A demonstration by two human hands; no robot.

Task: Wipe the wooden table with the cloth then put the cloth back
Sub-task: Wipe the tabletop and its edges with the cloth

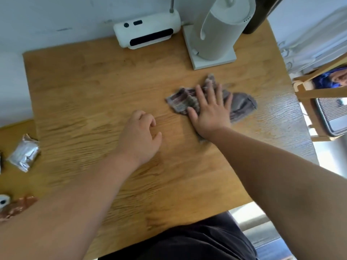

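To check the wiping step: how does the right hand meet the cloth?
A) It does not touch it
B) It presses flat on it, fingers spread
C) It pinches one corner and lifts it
B: the right hand lies palm down, fingers straight and spread, on the cloth on the wooden table.

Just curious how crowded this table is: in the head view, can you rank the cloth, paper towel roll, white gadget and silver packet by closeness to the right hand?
1. cloth, pressed under the right hand.
2. paper towel roll, straight behind, at the back.
3. white gadget, back, further left.
4. silver packet, far left edge.
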